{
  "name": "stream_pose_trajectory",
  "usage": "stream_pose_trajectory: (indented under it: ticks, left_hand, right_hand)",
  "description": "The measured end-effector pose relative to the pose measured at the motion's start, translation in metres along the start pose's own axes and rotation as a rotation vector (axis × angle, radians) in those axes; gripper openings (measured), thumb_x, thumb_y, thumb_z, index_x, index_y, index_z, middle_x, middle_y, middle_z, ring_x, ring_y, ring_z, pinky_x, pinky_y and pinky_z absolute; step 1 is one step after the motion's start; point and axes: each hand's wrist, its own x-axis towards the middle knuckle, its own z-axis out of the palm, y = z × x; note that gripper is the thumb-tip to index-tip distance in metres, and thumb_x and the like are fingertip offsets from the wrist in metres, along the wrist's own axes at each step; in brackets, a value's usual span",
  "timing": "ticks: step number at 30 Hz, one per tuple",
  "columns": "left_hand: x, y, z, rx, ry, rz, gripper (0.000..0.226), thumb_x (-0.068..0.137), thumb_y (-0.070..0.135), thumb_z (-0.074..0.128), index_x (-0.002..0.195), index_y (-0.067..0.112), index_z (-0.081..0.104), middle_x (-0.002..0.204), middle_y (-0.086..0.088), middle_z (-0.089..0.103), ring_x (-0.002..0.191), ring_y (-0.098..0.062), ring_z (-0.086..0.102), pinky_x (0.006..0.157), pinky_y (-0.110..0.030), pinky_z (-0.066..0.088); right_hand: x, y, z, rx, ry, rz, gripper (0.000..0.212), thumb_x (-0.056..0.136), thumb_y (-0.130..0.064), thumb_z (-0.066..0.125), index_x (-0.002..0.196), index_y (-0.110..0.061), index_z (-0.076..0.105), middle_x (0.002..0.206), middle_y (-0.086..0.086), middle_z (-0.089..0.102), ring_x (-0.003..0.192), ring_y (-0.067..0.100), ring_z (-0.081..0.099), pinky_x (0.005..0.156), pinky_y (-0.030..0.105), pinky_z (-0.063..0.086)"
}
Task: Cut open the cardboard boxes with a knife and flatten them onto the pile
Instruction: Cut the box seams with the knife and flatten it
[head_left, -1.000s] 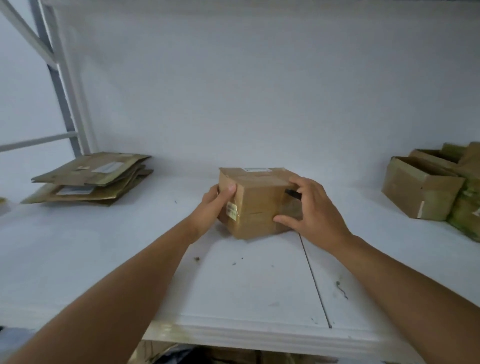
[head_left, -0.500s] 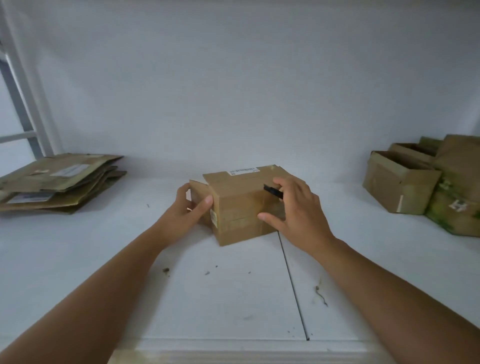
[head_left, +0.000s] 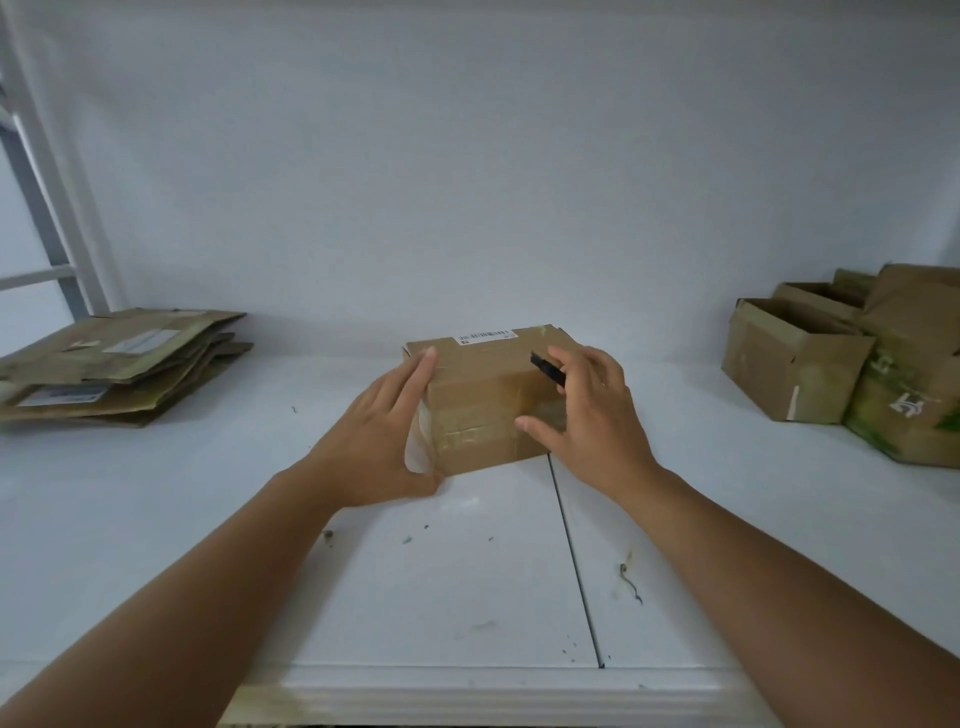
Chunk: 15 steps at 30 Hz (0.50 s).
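A small taped brown cardboard box (head_left: 483, 410) with a barcode label on top stands on the white shelf (head_left: 441, 582), in the middle. My left hand (head_left: 384, 447) lies flat against its left side, fingers straight, thumb at the lower front corner. My right hand (head_left: 592, 421) is at the box's right end. It holds a black knife (head_left: 545, 366) in its fingers, and the knife's tip pokes out over the box top. The thumb touches the front face. The pile of flattened boxes (head_left: 119, 364) lies at the far left.
Several open cardboard boxes (head_left: 789, 358) stand at the right against the wall, one with green print (head_left: 904, 415). A white metal frame (head_left: 47, 208) rises at the left. The shelf's front edge (head_left: 493, 691) is close to me, and small debris dots the surface.
The box has been turned, so a long taped side faces me. My left hand went from the near corner to lying flat along the left side. The knife stays in my right hand.
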Motion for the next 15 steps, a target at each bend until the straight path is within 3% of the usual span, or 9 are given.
stream_pose_trajectory:
  ticks: [4, 6, 8, 11, 13, 15]
  left_hand:
    - [0.003, 0.0, 0.001, -0.026, 0.012, -0.03, 0.132, 0.067, 0.056, 0.08, 0.148, 0.043, -0.023, 0.153, 0.035, -0.011, 0.148, -0.007, 0.009, 0.111, -0.005, 0.003]
    - [0.004, 0.001, 0.0, -0.077, -0.002, -0.048, 0.13, 0.066, 0.059, 0.077, 0.146, 0.05, -0.025, 0.15, 0.042, -0.016, 0.147, -0.004, 0.012, 0.111, -0.012, 0.014]
    - [0.004, 0.001, -0.001, -0.123, -0.027, -0.059, 0.131, 0.064, 0.059, 0.077, 0.143, 0.055, -0.027, 0.15, 0.044, -0.015, 0.144, 0.009, 0.01, 0.109, -0.019, 0.025]
    - [0.005, 0.002, -0.002, -0.121, -0.048, -0.063, 0.135, 0.065, 0.052, 0.082, 0.143, 0.055, -0.028, 0.151, 0.043, -0.016, 0.136, 0.024, -0.002, 0.104, -0.014, 0.026]
    - [0.005, 0.004, -0.003, -0.086, -0.044, -0.054, 0.136, 0.067, 0.051, 0.083, 0.146, 0.05, -0.028, 0.152, 0.042, -0.018, 0.136, 0.024, -0.004, 0.103, -0.007, 0.019]
    - [0.006, 0.006, -0.003, -0.019, -0.009, -0.035, 0.136, 0.068, 0.051, 0.083, 0.149, 0.042, -0.026, 0.156, 0.035, -0.015, 0.143, 0.013, 0.003, 0.107, -0.004, 0.01]
  right_hand:
    - [0.001, 0.006, 0.005, 0.09, -0.002, 0.134, 0.092, 0.081, -0.053, 0.069, 0.146, -0.003, 0.026, 0.154, 0.005, 0.032, 0.139, 0.022, 0.023, 0.102, 0.047, 0.047]
    - [0.001, 0.01, 0.006, 0.197, -0.022, 0.298, 0.097, 0.08, -0.055, 0.071, 0.146, -0.005, 0.019, 0.156, 0.006, 0.024, 0.14, 0.024, 0.032, 0.099, 0.038, 0.046]
    - [0.001, 0.015, 0.009, 0.252, -0.074, 0.431, 0.082, 0.079, -0.061, 0.068, 0.131, -0.012, 0.029, 0.14, 0.002, 0.036, 0.124, 0.022, 0.048, 0.085, 0.032, 0.043]
    - [0.002, 0.022, 0.01, 0.265, -0.121, 0.516, 0.066, 0.078, -0.069, 0.063, 0.104, -0.019, 0.029, 0.116, -0.006, 0.041, 0.102, 0.019, 0.048, 0.075, 0.033, 0.038]
    - [0.004, 0.024, 0.008, 0.26, -0.092, 0.523, 0.065, 0.077, -0.07, 0.062, 0.103, -0.019, 0.029, 0.111, -0.007, 0.039, 0.096, 0.016, 0.044, 0.074, 0.033, 0.038]
    - [0.005, 0.023, 0.007, 0.25, -0.061, 0.528, 0.066, 0.077, -0.072, 0.06, 0.103, -0.019, 0.03, 0.108, -0.008, 0.039, 0.093, 0.015, 0.043, 0.071, 0.033, 0.038]
